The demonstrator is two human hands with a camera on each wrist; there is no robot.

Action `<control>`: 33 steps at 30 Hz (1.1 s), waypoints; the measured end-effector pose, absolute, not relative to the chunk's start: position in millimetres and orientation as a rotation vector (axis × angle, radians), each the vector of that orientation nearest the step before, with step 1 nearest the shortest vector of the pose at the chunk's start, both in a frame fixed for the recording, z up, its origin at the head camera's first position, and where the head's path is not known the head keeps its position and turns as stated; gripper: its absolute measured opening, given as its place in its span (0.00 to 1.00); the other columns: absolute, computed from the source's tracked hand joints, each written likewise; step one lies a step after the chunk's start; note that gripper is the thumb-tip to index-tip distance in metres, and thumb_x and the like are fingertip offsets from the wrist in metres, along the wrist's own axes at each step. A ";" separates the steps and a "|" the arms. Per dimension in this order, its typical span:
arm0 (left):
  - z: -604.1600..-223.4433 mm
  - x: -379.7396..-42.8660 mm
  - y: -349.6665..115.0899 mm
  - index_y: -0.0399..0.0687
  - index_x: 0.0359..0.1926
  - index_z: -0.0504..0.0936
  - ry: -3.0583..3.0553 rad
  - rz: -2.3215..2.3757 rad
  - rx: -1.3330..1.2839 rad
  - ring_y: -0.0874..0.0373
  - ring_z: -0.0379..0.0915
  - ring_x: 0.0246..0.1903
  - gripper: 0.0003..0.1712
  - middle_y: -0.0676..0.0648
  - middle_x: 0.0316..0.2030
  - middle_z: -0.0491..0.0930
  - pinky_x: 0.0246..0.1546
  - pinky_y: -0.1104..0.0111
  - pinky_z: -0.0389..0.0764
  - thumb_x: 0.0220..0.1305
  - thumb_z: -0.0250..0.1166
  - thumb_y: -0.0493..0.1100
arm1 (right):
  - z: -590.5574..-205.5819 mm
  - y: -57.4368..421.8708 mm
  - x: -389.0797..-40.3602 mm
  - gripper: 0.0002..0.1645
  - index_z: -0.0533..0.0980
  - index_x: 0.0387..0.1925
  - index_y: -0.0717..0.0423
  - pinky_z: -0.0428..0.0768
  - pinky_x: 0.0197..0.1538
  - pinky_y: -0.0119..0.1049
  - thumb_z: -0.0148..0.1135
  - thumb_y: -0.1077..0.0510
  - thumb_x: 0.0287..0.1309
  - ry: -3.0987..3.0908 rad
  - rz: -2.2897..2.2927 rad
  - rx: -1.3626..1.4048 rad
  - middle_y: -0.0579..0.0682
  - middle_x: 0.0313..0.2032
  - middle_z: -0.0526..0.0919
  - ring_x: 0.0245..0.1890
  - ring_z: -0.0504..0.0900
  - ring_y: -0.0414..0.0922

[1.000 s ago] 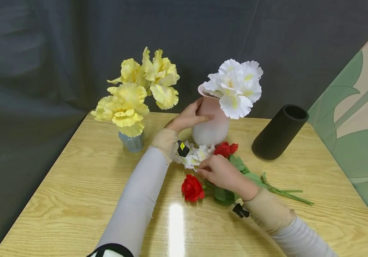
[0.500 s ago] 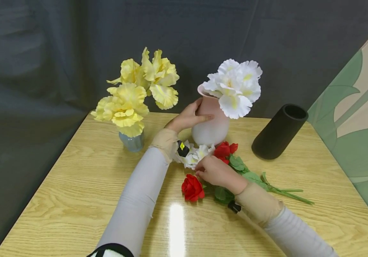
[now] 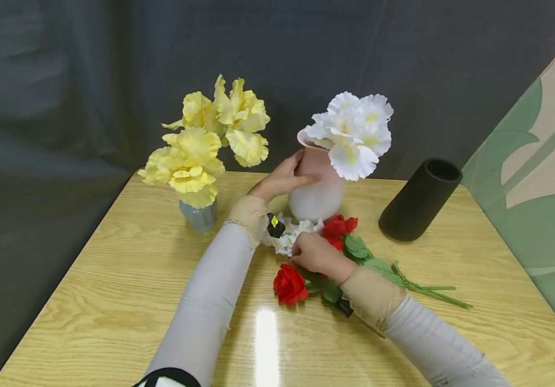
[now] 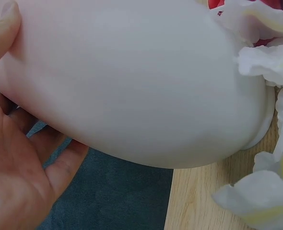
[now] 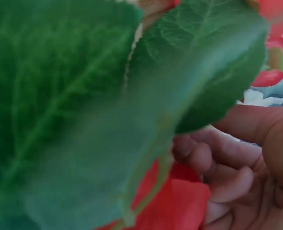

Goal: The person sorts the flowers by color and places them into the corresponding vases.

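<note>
My left hand point(image 3: 283, 176) grips the side of a pink-and-white vase point(image 3: 317, 193), thumb across its front. In the left wrist view the vase point(image 4: 146, 86) fills the middle, fingers behind it. One white iris point(image 3: 355, 137) stands in the vase and leans right. Another white iris point(image 3: 284, 244) lies at its foot. My right hand point(image 3: 323, 257) has curled fingers pinching just below that lying bloom; the stem there is mostly hidden under the hand. Red roses lie around the hand, one rose point(image 3: 290, 284) in front and one rose point(image 3: 340, 224) behind. Leaves point(image 5: 204, 62) hide the fingertips in the right wrist view.
Yellow irises point(image 3: 195, 161) stand in a blue-grey vase point(image 3: 199, 216) at the left. A black slanted vase point(image 3: 415, 204) stands at the right. Green rose stems point(image 3: 434, 293) spread over the wooden table point(image 3: 127, 301). A dark curtain point(image 3: 277, 48) hangs behind.
My right hand has shifted slightly left and its forearm has swung inward, with the fingertips staying by the lying white iris. My left hand and the vase have stayed put.
</note>
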State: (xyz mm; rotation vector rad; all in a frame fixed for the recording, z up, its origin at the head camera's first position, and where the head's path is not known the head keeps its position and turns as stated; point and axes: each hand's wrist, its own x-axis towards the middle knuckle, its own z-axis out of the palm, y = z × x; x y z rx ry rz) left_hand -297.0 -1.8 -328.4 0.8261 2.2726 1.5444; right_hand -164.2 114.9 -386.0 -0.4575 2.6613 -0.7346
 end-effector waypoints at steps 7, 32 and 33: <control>-326.8 -298.1 -2.5 0.42 0.76 0.52 2.257 1.568 0.813 0.53 0.61 0.71 0.47 0.43 0.72 0.63 0.72 0.61 0.64 0.65 0.68 0.46 | -388.6 109.2 -170.5 0.26 0.69 0.05 0.51 0.56 0.20 0.28 0.71 0.64 0.50 2.731 -0.676 -0.466 0.40 0.09 0.58 0.15 0.58 0.37; -324.8 -297.6 -2.4 0.41 0.77 0.51 2.256 1.513 0.859 0.52 0.62 0.70 0.48 0.42 0.71 0.64 0.71 0.62 0.66 0.65 0.68 0.45 | -377.9 136.0 -144.9 0.13 0.75 0.19 0.55 0.66 0.28 0.26 0.64 0.71 0.51 2.690 -0.777 -0.717 0.42 0.17 0.70 0.22 0.67 0.37; -324.9 -298.1 -2.9 0.41 0.77 0.51 2.253 1.517 0.862 0.52 0.62 0.70 0.48 0.42 0.72 0.64 0.71 0.62 0.66 0.65 0.68 0.45 | -376.0 136.6 -142.9 0.13 0.75 0.19 0.55 0.66 0.28 0.26 0.64 0.72 0.52 2.682 -0.779 -0.732 0.42 0.18 0.70 0.22 0.67 0.37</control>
